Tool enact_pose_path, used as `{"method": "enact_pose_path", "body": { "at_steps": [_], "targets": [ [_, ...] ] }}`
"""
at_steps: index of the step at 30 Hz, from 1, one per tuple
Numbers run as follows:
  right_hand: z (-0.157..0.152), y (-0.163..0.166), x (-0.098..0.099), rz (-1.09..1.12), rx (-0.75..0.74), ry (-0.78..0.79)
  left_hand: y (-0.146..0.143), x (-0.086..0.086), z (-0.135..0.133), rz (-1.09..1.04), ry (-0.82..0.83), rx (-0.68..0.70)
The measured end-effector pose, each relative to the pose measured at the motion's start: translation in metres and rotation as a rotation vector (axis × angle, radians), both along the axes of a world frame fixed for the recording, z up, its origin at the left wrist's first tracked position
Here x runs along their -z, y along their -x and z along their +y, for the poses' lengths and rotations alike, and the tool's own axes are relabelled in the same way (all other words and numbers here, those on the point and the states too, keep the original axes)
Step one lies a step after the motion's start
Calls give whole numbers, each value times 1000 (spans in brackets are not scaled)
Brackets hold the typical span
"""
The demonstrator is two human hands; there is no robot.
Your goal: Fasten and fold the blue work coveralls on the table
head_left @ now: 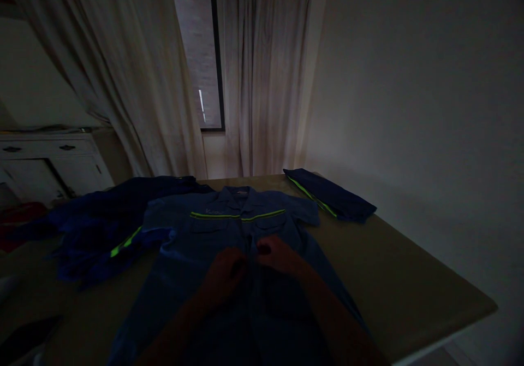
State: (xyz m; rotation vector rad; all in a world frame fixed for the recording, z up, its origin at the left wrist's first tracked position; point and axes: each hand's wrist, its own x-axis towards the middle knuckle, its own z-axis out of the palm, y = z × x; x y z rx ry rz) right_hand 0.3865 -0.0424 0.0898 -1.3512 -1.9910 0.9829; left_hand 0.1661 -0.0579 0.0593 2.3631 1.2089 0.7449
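A blue short-sleeved work shirt [208, 246] lies front up on the table, its collar pointing away from me. A yellow-green stripe crosses its chest above two flapped pockets, and its lower end runs out of view below my arms. My left hand [228, 270] is closed at the middle front opening, fingers curled against the cloth. Just to the right, my right hand [276, 252] pinches the other side of that opening, slightly higher up. The dim light hides what exactly is between the fingertips.
Crumpled dark-blue clothing [98, 235] with a yellow-green stripe lies at left. A folded navy garment [327, 191] sits at the table's far right, by the wall. The tan table [409, 284] ends at right. A dark object [30, 336] is at lower left; behind stand a white cabinet [77, 164] and curtains [266, 82].
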Motion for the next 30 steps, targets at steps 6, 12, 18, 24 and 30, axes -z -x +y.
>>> {"method": "enact_pose_path", "body": {
  "at_steps": [6,12,18,24,30],
  "targets": [
    [-4,5,-1,31,-4,-26,-5,-6,-5,-95,-100,-101],
    [-4,10,-3,-36,76,-76,-7,-9,-9,-8,-227,-73],
    [-9,20,-1,-136,117,-168,-7,-2,-6,-5,-131,-58],
    [-13,24,1,-145,104,-169,-3,7,0,-14,-47,-55],
    [-11,25,6,-121,115,-223,-4,3,-1,10,6,-97]
  ]
}}
